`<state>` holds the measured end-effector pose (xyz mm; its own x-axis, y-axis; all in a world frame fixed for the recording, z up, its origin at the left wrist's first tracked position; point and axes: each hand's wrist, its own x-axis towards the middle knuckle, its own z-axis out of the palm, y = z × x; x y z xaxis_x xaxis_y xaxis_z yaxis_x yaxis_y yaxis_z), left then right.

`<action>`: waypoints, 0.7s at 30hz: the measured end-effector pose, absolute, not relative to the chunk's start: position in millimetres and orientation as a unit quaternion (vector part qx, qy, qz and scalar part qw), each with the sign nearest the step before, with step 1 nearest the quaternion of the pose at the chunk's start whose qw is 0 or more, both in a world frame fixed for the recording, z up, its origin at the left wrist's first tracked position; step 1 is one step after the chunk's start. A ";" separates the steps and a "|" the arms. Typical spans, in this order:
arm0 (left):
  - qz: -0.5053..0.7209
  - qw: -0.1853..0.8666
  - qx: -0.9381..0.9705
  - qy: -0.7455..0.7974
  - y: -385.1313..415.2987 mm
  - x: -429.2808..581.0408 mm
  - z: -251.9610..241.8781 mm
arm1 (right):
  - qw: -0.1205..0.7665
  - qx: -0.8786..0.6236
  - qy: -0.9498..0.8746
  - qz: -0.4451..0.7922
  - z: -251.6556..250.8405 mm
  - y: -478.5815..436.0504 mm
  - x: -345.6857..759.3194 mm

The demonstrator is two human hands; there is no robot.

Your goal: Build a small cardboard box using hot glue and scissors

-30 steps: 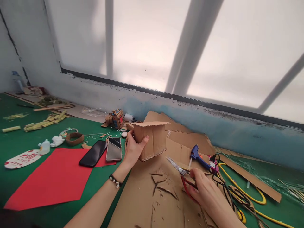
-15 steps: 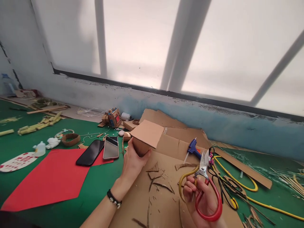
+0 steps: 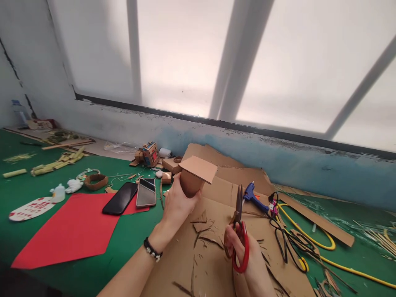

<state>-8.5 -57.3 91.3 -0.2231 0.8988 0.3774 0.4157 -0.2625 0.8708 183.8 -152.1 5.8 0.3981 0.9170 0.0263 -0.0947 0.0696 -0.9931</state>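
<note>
My left hand is wrapped round a brown cardboard tube. A flat square of cardboard sits on the tube's upper end and overhangs it, slightly tilted. In my right hand is a pair of scissors with red handles, its blades pointing up and away from me. The blades are a short way to the right of the cardboard square, not touching it. Beneath both hands lies a large cardboard sheet strewn with thin offcuts.
A blue glue gun lies right of the scissors, near black cord and a yellow cable. Two phones and red paper lie left. A small cardboard model stands by the wall.
My right hand has turned the scissors edge-on and moved them left, nearer the cardboard square. My left hand has shifted slightly right and tilted the tube and square.
</note>
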 end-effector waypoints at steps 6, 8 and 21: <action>0.573 0.262 0.586 0.509 -65.3 -9.1 124.9 | 0.530 -0.657 -0.524 0.115 32.4 -160.6 240.0; 0.584 0.273 0.585 0.491 -69.0 -9.2 130.8 | 0.502 -0.651 -0.569 0.007 45.1 -160.8 252.2; 0.539 0.217 0.635 0.510 -87.4 -0.8 116.8 | 0.385 -0.628 -0.651 -0.186 63.3 -161.4 246.5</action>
<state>-0.8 -87.4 116.8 -0.0998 0.8806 0.4631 0.4140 -0.3865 0.8241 246.5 -161.4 63.3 0.0841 0.6729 0.7349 0.9601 0.1428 -0.2406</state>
